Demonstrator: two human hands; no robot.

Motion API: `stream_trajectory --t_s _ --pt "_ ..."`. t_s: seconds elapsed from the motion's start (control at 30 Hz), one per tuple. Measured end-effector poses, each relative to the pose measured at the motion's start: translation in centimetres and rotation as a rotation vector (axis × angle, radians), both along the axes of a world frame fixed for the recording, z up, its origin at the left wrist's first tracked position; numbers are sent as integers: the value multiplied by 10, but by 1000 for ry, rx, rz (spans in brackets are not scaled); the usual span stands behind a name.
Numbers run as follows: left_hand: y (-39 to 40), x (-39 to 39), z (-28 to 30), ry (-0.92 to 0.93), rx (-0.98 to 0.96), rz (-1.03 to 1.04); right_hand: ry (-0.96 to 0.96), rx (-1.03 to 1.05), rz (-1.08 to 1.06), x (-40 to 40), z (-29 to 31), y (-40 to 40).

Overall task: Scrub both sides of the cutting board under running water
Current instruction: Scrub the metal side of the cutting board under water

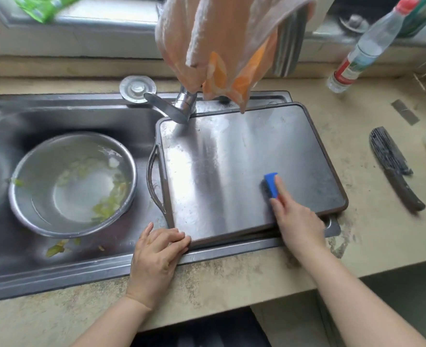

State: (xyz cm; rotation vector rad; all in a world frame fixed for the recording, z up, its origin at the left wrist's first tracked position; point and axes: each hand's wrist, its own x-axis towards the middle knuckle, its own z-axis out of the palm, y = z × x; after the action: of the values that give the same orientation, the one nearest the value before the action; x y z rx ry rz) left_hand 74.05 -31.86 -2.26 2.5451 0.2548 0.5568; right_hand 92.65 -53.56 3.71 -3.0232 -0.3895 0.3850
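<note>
A steel cutting board (232, 166) with a dark rim and a loop handle on its left lies flat across the right part of the sink. My right hand (297, 219) grips a blue scrubbing sponge (271, 185) and presses it on the board's lower right area. My left hand (158, 256) holds the board's near left corner, fingers curled over the rim. The tap (174, 106) points at the board's far left corner; I cannot tell if water runs.
A steel bowl (73, 184) with vegetable scraps and water sits in the left sink basin (11, 246). Cloths (222, 46) hang above the tap. A dark knife (394, 169) lies on the counter at right, a plastic bottle (367, 48) behind it.
</note>
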Motion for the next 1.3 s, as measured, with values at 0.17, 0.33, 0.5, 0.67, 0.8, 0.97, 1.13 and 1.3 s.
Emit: stream_trajectory --t_s 0.17,0.33,0.5,0.67,0.8,0.97,1.13,1.3 --pt "-9 21 15 15 -44 115 22 90 -248 44 10 10" --pt "8 82 19 210 -333 692 240 88 704 -29 -12 132" --pt "38 110 11 195 -884 881 80 144 586 63 -6 181" --pt "46 113 11 260 -781 926 104 175 651 59 -4 173" --pt "20 93 18 385 -613 883 215 198 739 34 3 126" --pt "-22 76 25 547 -406 880 313 136 896 -9 -2 90" --pt "-5 101 26 529 -529 912 132 172 686 61 1 163" --pt "20 120 18 388 -760 955 161 130 692 23 -11 185"
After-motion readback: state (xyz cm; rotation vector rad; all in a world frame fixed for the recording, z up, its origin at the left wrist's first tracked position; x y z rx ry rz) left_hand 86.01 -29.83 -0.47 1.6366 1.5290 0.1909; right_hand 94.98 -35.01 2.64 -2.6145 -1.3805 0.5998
